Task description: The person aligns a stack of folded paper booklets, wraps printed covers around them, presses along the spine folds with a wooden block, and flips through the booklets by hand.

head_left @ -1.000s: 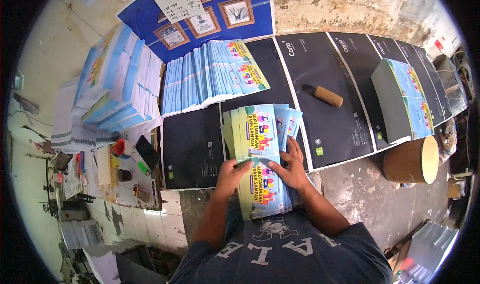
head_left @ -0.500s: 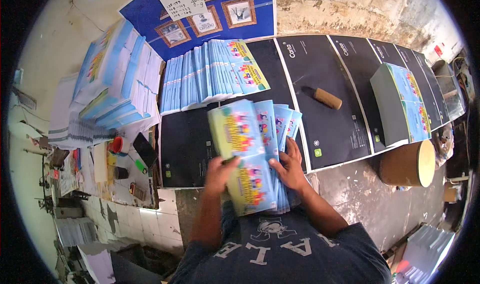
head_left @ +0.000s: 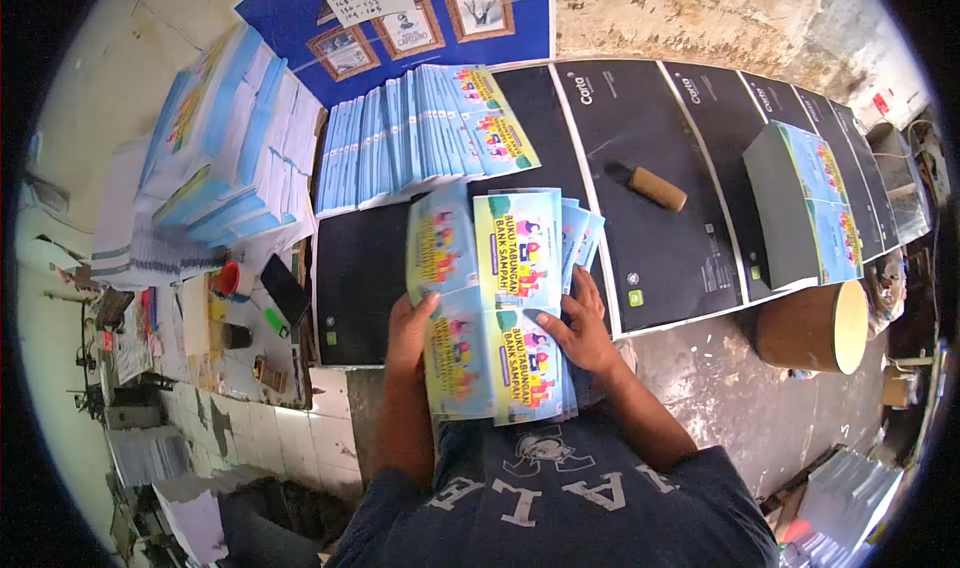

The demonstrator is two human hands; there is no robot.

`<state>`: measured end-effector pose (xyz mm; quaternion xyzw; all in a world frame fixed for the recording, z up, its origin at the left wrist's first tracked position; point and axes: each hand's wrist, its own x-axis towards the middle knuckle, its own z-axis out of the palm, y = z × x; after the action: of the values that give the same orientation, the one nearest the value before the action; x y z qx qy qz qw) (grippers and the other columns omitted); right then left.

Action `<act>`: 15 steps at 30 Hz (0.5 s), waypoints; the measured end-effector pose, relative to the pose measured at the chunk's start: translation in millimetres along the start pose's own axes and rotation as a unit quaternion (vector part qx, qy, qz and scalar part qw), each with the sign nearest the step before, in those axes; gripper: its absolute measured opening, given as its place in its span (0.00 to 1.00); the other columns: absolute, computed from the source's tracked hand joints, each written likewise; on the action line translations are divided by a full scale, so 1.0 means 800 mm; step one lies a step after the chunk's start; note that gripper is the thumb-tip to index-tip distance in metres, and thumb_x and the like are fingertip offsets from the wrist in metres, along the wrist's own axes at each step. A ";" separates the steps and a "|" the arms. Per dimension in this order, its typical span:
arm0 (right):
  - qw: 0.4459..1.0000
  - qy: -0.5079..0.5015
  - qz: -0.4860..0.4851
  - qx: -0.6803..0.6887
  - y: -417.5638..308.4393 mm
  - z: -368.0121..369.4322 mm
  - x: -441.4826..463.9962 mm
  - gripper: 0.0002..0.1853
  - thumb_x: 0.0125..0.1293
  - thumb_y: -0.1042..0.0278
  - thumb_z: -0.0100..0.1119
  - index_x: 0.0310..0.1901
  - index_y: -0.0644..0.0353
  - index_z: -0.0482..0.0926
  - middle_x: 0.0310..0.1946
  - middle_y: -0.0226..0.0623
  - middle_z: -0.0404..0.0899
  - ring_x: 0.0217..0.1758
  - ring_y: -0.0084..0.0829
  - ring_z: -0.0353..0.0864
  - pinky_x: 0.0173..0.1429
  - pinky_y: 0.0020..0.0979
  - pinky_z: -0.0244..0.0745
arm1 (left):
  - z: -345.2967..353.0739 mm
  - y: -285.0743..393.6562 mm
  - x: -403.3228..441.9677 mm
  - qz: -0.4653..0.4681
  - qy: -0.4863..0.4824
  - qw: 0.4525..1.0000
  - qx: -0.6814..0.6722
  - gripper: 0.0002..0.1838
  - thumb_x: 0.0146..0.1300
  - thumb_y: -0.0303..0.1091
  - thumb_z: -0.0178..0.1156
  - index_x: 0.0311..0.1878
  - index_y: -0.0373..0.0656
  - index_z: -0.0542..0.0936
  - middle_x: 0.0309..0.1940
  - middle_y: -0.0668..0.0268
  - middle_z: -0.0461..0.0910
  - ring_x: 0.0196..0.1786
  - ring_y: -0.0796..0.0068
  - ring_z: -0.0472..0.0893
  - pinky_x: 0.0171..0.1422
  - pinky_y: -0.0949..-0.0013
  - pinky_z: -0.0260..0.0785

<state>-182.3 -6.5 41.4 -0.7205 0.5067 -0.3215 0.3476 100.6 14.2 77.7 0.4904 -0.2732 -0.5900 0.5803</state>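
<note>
My left hand [head_left: 410, 330] grips the left edge of a printed sheet [head_left: 447, 268], its thumb on top and the sheet slightly blurred. Just right of it lies a fanned pile of the same yellow and blue covers [head_left: 520, 258], with "BUKU TABUNGAN BANK SAMPAH" printed twice on the top one. My right hand [head_left: 582, 328] holds the right side of this pile, thumb pressed on the top cover and fingers over the edge. The pile rests near the front edge of the black-covered table [head_left: 365, 298].
Behind the pile, a row of overlapping booklets [head_left: 400, 138] covers the back left. Tall stacks [head_left: 225, 148] stand at the left. A brown cylindrical tool [head_left: 657, 189] lies right of centre, before another booklet stack [head_left: 785, 208]. A round drum [head_left: 815, 328] stands below the table's right side.
My left hand has moved left and drawn a sheet off the pile, uncovering another cover beneath. My right hand has stayed at the pile's right side.
</note>
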 end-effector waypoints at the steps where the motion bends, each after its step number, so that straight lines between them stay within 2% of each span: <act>1: 1.000 0.001 0.001 0.007 0.001 -0.001 0.001 0.24 0.66 0.43 0.63 0.56 0.52 0.84 0.74 0.65 0.54 0.80 0.59 0.49 0.77 0.54 0.47 | -0.016 0.006 -0.003 0.000 0.007 1.000 -0.008 0.17 0.66 0.33 0.63 0.55 0.35 0.78 0.47 0.60 0.84 0.44 0.70 0.85 0.51 0.65 0.78; 4: 1.000 -0.001 0.010 0.016 0.001 0.000 -0.002 0.23 0.66 0.44 0.63 0.55 0.51 0.85 0.74 0.64 0.54 0.80 0.58 0.46 0.77 0.54 0.42 | -0.040 0.034 -0.010 0.028 0.004 0.997 -0.075 0.19 0.65 0.32 0.61 0.57 0.34 0.77 0.49 0.61 0.83 0.46 0.70 0.84 0.53 0.66 0.77; 5: 1.000 0.000 0.013 0.012 0.000 0.000 -0.003 0.23 0.66 0.44 0.63 0.55 0.51 0.85 0.75 0.63 0.54 0.81 0.58 0.46 0.77 0.54 0.41 | -0.036 0.047 -0.016 0.052 0.023 0.996 -0.062 0.19 0.66 0.32 0.61 0.57 0.34 0.78 0.48 0.61 0.84 0.46 0.71 0.84 0.52 0.67 0.77; 8: 1.000 0.003 0.014 0.000 -0.007 -0.001 -0.001 0.23 0.65 0.44 0.64 0.52 0.54 0.86 0.75 0.61 0.55 0.81 0.57 0.45 0.77 0.54 0.41 | -0.071 0.044 -0.011 0.044 0.008 0.999 0.009 0.18 0.67 0.32 0.60 0.57 0.35 0.78 0.48 0.61 0.84 0.45 0.72 0.84 0.51 0.68 0.77; 11: 1.000 0.006 0.008 -0.020 -0.002 0.002 -0.002 0.23 0.64 0.46 0.65 0.51 0.56 0.85 0.74 0.62 0.55 0.81 0.58 0.46 0.76 0.54 0.43 | -0.048 0.031 -0.005 0.023 0.029 0.999 0.013 0.15 0.68 0.34 0.62 0.54 0.36 0.80 0.44 0.64 0.85 0.42 0.76 0.84 0.47 0.72 0.75; 14: 0.992 0.008 -0.049 -0.116 0.011 0.009 -0.005 0.25 0.59 0.54 0.69 0.57 0.56 0.81 0.74 0.61 0.53 0.80 0.61 0.46 0.75 0.58 0.47 | -0.030 0.025 -0.003 0.021 0.054 0.996 0.064 0.13 0.68 0.36 0.63 0.49 0.36 0.83 0.39 0.67 0.86 0.39 0.80 0.83 0.45 0.74 0.74; 15: 0.994 0.008 -0.031 -0.107 0.002 0.008 -0.006 0.26 0.59 0.57 0.71 0.59 0.55 0.80 0.75 0.62 0.50 0.80 0.61 0.44 0.77 0.58 0.46 | -0.025 0.027 -0.003 0.026 0.047 0.994 0.097 0.13 0.68 0.36 0.63 0.49 0.36 0.83 0.39 0.67 0.85 0.39 0.81 0.82 0.45 0.74 0.73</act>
<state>-179.1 -1.4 36.3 -0.7662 0.5183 -0.2824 0.2542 127.4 17.6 90.1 0.5642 -0.3141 -0.5219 0.5574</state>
